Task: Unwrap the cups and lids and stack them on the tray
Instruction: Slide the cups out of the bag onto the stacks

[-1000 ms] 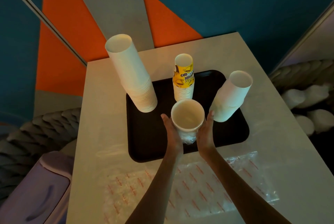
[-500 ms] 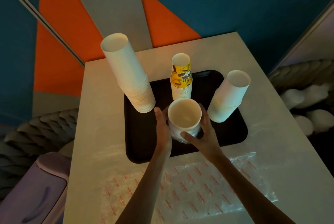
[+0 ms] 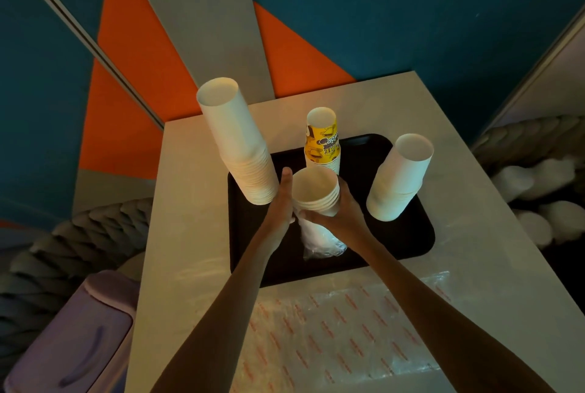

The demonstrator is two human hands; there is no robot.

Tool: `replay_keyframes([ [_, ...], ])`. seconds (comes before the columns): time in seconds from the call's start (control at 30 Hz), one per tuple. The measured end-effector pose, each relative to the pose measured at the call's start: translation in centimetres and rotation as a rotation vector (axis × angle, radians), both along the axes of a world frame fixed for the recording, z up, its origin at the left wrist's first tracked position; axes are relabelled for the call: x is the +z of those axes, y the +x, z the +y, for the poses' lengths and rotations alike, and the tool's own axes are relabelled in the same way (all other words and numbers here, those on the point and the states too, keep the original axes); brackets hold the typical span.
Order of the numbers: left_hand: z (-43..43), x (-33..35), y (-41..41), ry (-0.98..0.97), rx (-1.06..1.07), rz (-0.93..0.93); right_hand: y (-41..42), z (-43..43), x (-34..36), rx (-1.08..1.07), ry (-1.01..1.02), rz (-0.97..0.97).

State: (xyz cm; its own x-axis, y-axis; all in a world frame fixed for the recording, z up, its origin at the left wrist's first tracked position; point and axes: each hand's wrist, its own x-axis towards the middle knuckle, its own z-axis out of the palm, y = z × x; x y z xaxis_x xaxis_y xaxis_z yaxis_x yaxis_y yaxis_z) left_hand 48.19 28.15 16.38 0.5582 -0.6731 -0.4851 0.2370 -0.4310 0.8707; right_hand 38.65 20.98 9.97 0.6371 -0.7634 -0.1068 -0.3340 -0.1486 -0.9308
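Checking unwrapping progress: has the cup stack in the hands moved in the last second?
Yes: the held stack rose; its rim now overlaps the yellow stack.

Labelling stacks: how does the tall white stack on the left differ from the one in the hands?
The tall white stack is bare; the held stack has clear wrap bunched round its lower part. The tall white stack stands on the tray; the held stack sits between left hand and right hand. The tall white stack is far taller than the held stack. Both: white cups, mouths up.
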Motion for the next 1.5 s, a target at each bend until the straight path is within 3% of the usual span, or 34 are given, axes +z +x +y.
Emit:
replay_keyframes([
  [0.2, -0.2, -0.2, 3.2, 0.128, -0.218, -0.357, 0.2, -0.2, 0.5, 0.017, 0.002, 0.008],
  [0.43, -2.5, 0.2, 3.9, 0.304, -0.629, -0.686, 0.3, -0.3, 0.6, 0.029, 0.007, 0.039],
  [0.77, -3.1, 0.6, 3.6, 0.347, -0.662, -0.849, -0.1, -0.1, 0.5, 0.036, 0.044, 0.023],
  [1.13, -0.2, 5.9, 5.0, 0.237, -0.437, -0.856, -1.4, -0.7, -0.3, 0.089, 0.03, 0.038],
  [1.3, 3.1, 5.8, 6.0, 0.224, -0.383, -0.718, -1.9, -0.7, -0.6, 0.118, 0.061, 0.042],
  [1.5, 6.3, 5.3, 6.7, 0.342, -0.485, -0.484, -2.1, -0.8, -0.6, 0.118, 0.058, 0.04],
])
